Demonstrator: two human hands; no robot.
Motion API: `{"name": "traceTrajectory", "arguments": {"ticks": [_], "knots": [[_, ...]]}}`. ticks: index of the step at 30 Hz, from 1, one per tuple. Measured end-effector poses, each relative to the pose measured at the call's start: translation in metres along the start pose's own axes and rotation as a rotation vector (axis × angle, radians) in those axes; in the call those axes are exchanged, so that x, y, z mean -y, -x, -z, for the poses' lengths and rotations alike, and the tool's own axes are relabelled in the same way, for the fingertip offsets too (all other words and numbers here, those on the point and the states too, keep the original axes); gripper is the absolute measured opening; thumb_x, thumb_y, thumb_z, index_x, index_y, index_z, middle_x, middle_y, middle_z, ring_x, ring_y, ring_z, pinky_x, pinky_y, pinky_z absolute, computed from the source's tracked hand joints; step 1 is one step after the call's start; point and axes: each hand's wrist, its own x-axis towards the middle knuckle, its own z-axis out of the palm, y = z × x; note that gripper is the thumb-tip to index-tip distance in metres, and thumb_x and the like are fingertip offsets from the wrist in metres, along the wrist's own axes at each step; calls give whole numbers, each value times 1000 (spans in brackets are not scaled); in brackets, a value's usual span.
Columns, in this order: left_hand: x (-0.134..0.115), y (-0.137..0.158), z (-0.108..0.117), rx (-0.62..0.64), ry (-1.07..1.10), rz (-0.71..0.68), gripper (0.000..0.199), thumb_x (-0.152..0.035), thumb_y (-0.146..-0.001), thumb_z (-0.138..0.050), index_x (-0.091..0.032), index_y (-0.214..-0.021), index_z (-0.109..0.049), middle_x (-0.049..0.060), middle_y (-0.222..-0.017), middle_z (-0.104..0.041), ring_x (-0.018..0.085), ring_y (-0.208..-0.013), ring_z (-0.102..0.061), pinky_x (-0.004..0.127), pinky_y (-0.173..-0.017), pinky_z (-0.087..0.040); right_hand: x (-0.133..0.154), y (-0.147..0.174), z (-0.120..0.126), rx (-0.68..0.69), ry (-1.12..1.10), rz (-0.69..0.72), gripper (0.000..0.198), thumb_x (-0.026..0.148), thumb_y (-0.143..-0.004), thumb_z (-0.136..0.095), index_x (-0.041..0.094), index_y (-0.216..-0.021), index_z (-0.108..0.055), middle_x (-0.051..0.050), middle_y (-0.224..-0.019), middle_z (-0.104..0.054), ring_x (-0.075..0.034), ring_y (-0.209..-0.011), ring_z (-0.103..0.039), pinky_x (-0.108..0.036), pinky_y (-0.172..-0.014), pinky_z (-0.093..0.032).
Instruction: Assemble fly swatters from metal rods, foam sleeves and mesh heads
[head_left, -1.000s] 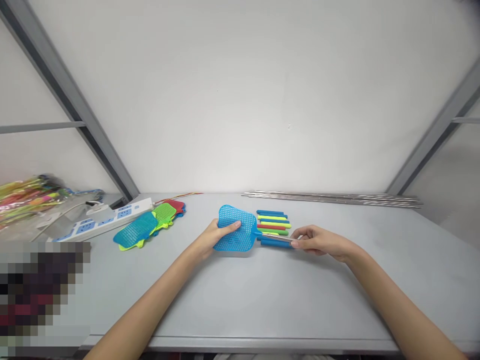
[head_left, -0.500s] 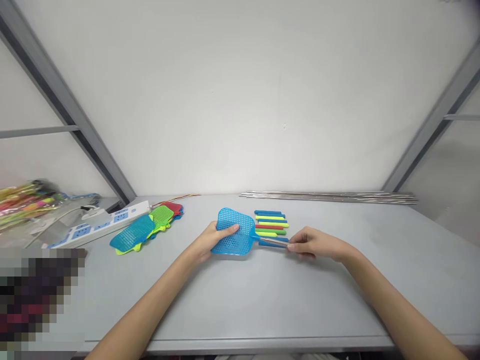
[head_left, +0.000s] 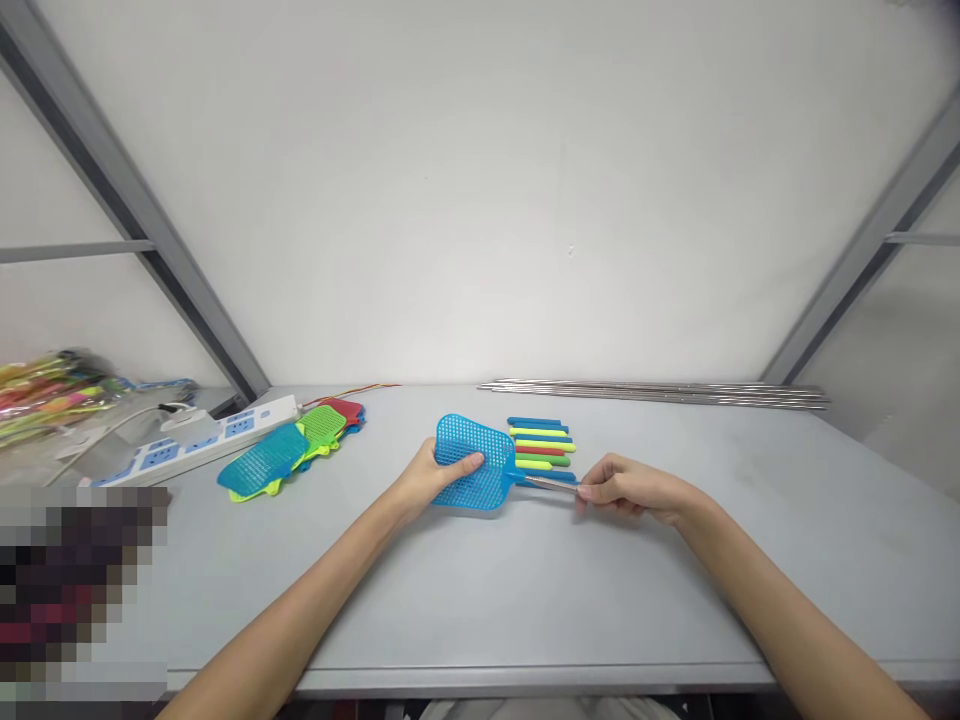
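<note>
A blue fly swatter head [head_left: 491, 492] with a square mesh is held above the table by my left hand [head_left: 431, 482], thumb on top and the other fingers underneath. A thin metal rod [head_left: 551, 484] runs from its neck toward the right. My right hand [head_left: 631, 487] pinches the far end of this rod between thumb and fingertips. Just behind the rod lies a row of coloured tube-like handles [head_left: 546, 444] in blue, yellow, red and green. The rod partly covers the nearest blue handle [head_left: 564, 476].
At the left, overlapping swatter heads [head_left: 266, 465] in blue, green, yellow and red lie beside a white power strip [head_left: 279, 413] with a plug and cable. Long metal rods [head_left: 652, 392] lie along the back wall. Plastic-wrapped colourful items [head_left: 56, 395] are at far left.
The swatter head and rod have shifted slightly to the right, with both hands still on them. My right-hand fingers have moved a little on the rod's end. The view has tilted slightly.
</note>
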Motion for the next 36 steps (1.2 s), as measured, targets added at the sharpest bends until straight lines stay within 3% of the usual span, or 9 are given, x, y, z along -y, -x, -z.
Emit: {"name": "traceTrajectory", "arguments": {"ticks": [13,21,30,36], "knots": [[-5,3,-1,1,-81,-83,31,-35,-61,-64,-14,-83,-58,4,-81,-64,18,-73,-60,28,-64,-51,2,1,0,19,-45,-18,33,44,-64,-56,13,-72,-64,5,-50,-24,-4,-43,-16,-23,-41,-8],[-14,6,0,-43,-128,-97,29,-36,-60,-64,-14,-79,-59,4,-79,-65,17,-72,-60,26,-63,-50,5,1,-2,26,-60,41,34,44,-67,-54,12,-75,-64,5,-50,-24,-5,-44,-18,-23,-41,-10],[-20,2,9,1,34,6,36,-43,-64,-59,-13,-82,-58,7,-82,-64,19,-71,-60,30,-64,-49,7,0,-6,12,10,101,42,50,-69,-49,12,-82,-63,4,-51,-31,-5,-44,-23,-22,-42,-15],[-21,-2,21,-65,74,45,39,-45,-64,-58,-12,-86,-59,8,-81,-64,18,-68,-60,27,-61,-48,10,-1,-7,-19,31,108,45,52,-67,-49,12,-83,-62,3,-53,-36,-5,-43,-26,-22,-41,-17]]}}
